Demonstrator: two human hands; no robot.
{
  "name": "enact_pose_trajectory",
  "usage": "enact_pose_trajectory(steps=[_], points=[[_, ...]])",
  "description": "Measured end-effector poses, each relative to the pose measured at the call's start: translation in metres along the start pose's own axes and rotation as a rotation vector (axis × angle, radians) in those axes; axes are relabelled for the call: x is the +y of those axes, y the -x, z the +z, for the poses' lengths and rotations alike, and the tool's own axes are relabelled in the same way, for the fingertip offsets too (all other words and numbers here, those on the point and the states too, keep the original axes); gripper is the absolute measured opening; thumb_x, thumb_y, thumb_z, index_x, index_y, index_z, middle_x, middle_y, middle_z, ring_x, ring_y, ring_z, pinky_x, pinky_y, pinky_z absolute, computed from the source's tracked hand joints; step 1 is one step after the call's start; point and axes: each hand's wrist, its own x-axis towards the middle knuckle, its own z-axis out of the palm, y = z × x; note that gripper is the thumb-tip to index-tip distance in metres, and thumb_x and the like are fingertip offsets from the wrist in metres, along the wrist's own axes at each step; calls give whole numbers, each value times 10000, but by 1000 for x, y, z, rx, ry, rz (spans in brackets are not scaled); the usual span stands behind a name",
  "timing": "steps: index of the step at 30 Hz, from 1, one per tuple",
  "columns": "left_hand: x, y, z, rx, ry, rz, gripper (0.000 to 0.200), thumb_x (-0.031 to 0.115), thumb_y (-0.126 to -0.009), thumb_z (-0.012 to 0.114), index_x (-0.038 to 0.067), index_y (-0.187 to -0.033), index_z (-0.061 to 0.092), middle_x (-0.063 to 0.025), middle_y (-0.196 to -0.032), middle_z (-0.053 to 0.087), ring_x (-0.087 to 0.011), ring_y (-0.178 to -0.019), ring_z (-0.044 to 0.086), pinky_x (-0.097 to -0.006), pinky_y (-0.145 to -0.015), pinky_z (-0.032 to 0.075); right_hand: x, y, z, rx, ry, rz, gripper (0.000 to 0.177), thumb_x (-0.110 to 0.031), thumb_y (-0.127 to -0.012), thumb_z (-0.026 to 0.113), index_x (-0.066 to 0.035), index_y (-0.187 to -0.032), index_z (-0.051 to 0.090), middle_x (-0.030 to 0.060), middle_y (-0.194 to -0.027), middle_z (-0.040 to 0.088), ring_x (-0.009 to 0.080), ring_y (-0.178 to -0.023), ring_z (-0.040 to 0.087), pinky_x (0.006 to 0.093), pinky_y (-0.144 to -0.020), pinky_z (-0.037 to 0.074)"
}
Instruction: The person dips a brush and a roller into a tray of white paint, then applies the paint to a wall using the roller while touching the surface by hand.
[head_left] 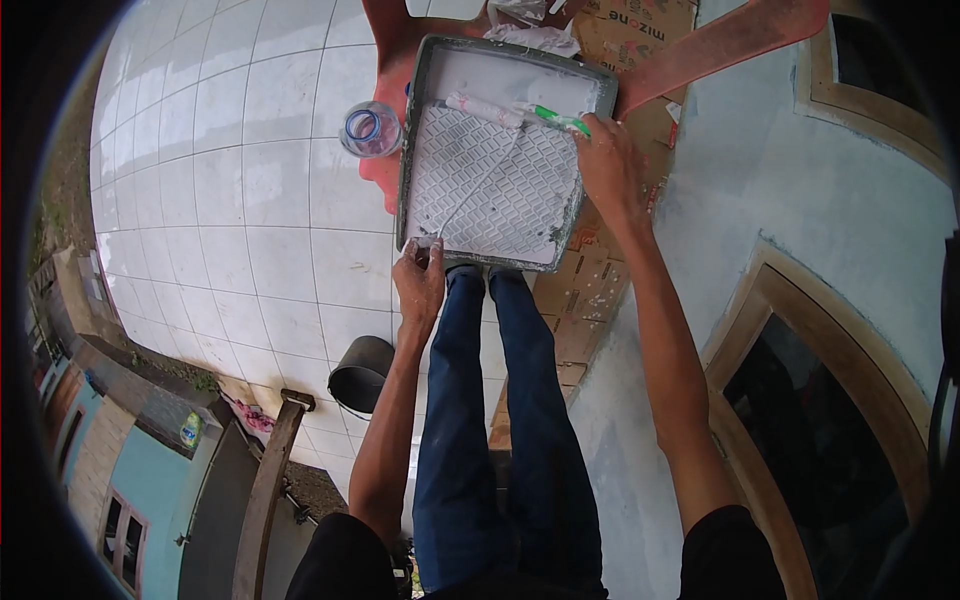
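A grey-rimmed paint tray (403,180) with a ridged bed holds white paint at its far end. In it lies a white paint roller (485,109), its thin wire frame running diagonally down to the near left corner. There my left hand (420,280) pinches the frame's end with closed fingers, right at the tray rim. My right hand (610,165) reaches over the right rim, fingers closed on a green-handled tool (556,119) smeared with white. The tool's far end comes close to the roller; its kind is hidden by paint.
Under the tray is a red plastic chair (385,185), with a clear plastic bottle (371,130) beside the tray. A dark bucket (362,372) stands on the white tiled floor (270,200). Cardboard (590,290) runs along the wall (640,400); a wooden-framed window (820,420) is at right.
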Motion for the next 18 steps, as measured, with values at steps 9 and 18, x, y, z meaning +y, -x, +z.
enact_pose_trajectory(steps=[9, 18], points=[[-4, 7, -5, -14, 13, -35, 215, 135, -872, 583, -80, -874, 583, -54, -646, 575, -78, -597, 462, -259, -533, 388, 7, 0, 21, 127, 78, 75, 239, -131, -845, 585, 16, -1032, 581, 181, -858, 581, 322, -836, 556, 407, -758, 453], [-7, 21, -12, -21, 59, -61, 237, 159, -878, 577, -77, -887, 586, -36, -638, 558, -82, -587, 436, -263, -532, 377, -20, -22, 10, 22, -50, 13, 267, -136, -846, 588, 10, -1068, 593, 167, -861, 580, 306, -860, 549, 399, -757, 466]])
